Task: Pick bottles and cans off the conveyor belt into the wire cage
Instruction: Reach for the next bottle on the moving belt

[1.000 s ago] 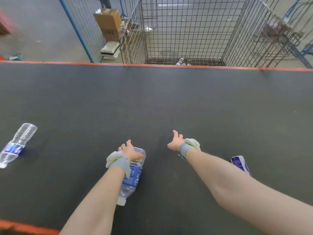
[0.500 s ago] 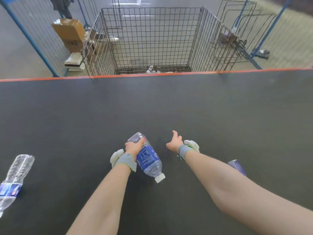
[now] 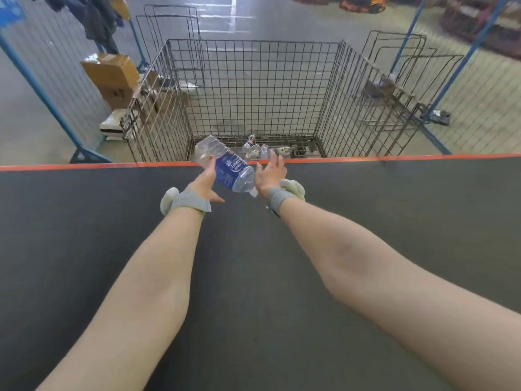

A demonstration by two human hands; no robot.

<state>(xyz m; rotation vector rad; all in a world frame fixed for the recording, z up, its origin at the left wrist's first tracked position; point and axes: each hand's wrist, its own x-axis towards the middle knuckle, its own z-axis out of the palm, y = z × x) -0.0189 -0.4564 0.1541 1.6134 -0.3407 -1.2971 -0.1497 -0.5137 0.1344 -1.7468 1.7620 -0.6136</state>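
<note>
1. The person reaches both bare forearms out across the dark conveyor belt (image 3: pixel 84 221) towards its far orange edge (image 3: pixel 394 158).
2. A clear plastic bottle (image 3: pixel 231 167) with a blue label is between the two hands, up above the far strip of the belt. It is tilted, with its white cap (image 3: pixel 253 192) pointing down towards the right wrist and its clear base pointing up and out over the orange edge, towards the wire cage (image 3: pixel 253 88).
3. The left hand (image 3: pixel 205 182) has its grip apart. The fingers are stretched forward along the bottle's left side, with the fingertips at its clear body. The thumb sticks out sideways, away from the bottle. Nothing is curled round it.
4. The right hand (image 3: pixel 270 174) also has its grip apart. The palm faces the bottle, the fingers are spread and point upward, and the hand is just beside the cap end. I cannot tell whether it touches the bottle.
5. Each wrist carries a grey band with a pale pad, the left one (image 3: pixel 190 203) and the right one (image 3: pixel 277 197).
6. The cage stands on the floor directly beyond the belt edge, open at the top. A few bottles (image 3: pixel 255 148) lie on its floor near the front.
7. Cardboard boxes (image 3: pixel 111 71) are stacked to the left of the cage, beside a blue-framed mesh fence (image 3: pixel 42 88).
</note>
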